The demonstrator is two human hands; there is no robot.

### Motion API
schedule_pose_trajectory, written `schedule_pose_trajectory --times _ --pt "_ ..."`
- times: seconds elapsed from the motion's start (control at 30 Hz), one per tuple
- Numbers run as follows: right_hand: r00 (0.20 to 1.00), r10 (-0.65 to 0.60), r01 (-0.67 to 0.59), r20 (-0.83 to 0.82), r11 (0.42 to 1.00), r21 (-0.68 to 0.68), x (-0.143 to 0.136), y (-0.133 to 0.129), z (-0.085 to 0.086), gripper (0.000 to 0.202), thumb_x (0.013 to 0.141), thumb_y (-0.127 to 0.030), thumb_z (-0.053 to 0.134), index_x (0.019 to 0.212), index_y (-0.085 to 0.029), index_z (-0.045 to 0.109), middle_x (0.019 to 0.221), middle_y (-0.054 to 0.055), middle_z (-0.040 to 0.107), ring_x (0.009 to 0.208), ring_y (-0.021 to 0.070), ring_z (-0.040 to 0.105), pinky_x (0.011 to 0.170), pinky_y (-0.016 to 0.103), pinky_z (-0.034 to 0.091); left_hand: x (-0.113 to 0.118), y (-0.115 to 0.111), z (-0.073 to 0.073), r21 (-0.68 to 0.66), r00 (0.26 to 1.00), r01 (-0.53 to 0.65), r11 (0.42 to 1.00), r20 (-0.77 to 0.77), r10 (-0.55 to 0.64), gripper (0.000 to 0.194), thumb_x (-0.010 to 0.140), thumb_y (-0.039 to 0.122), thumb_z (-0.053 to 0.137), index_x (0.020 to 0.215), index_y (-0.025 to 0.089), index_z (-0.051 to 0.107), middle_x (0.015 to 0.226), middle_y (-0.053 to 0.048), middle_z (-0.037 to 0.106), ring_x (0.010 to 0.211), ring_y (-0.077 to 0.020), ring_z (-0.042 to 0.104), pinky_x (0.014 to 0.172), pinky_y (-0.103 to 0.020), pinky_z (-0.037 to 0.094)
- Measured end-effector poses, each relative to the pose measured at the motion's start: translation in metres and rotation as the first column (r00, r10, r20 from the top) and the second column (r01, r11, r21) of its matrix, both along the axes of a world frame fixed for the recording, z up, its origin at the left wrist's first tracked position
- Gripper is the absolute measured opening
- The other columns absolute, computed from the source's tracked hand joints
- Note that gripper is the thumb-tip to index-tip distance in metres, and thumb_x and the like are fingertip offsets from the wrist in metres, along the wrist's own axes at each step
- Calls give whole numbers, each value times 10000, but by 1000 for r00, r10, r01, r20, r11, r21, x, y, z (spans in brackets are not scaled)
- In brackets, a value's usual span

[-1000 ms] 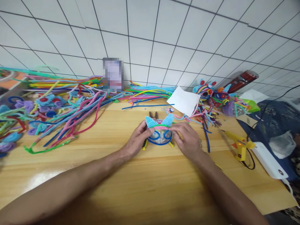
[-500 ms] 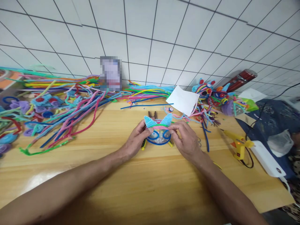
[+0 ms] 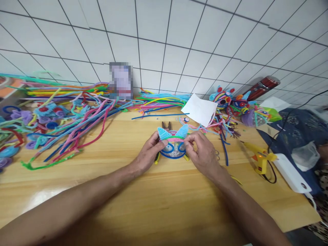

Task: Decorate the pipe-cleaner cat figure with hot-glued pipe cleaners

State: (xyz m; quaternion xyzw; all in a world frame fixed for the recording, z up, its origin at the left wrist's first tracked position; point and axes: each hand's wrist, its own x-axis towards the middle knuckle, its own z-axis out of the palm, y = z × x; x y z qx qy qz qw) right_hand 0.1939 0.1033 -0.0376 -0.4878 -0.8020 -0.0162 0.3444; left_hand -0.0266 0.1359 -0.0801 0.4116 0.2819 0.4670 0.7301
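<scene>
On a glossy wooden table by a tiled wall, 2 hands pinch a fuzzy-eared, clear mask.

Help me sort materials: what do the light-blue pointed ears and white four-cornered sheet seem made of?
Light-blue pointed ears: probably matte, fuzzy chenille stems, judging by ridged rows. White four-cornered sheet: likely matte paper, thin with straight edges.

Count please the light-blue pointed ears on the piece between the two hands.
2: on the held piece, one ear near the left hand, the other ear near the right hand.
</scene>
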Motion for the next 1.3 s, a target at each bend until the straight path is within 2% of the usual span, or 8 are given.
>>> schedule_pose_trajectory --times 0.3,0.83,1.07,1.3 --pt "1000 10 -10 -2 1000 11 0 0 1 153 1019 -105 586 1007 -256 605 942 42 722 903 230 679 767 359 509 0 0 -1 -23 1000 0 1000 29 1 474 878 411 876 1299 234 752 1362 -67 770 1326 -307 645 1129 -409 480" --pt "999 -28 29 42 1000 -7 0 0 1 132 1029 -127 560 987 -251 569 908 38 708 858 224 650 743 354 477 -1 0 -5 -11 1000 11 1000 17 -11 509 882 426 874 1336 244 735 1434 -69 739 1375 -317 632 1174 -437 474" --pt "999 -15 14 46 1000 11 0 2 -1 134 1031 -124 557 992 -252 565 906 34 700 855 222 648 737 348 479 0 0 -4 -15 1000 7 1000 20 -7 496 885 432 856 1323 233 733 1392 -66 759 1353 -311 643 1165 -426 470" --pt "998 15 -16 59 1000 16 4 3 0 139 1034 -125 574 990 -257 568 889 17 681 833 211 638 753 344 491 0 0 -5 -1 999 33 999 31 -33 447 922 413 787 1321 215 749 1419 -78 745 1412 -337 605 1195 -445 455"
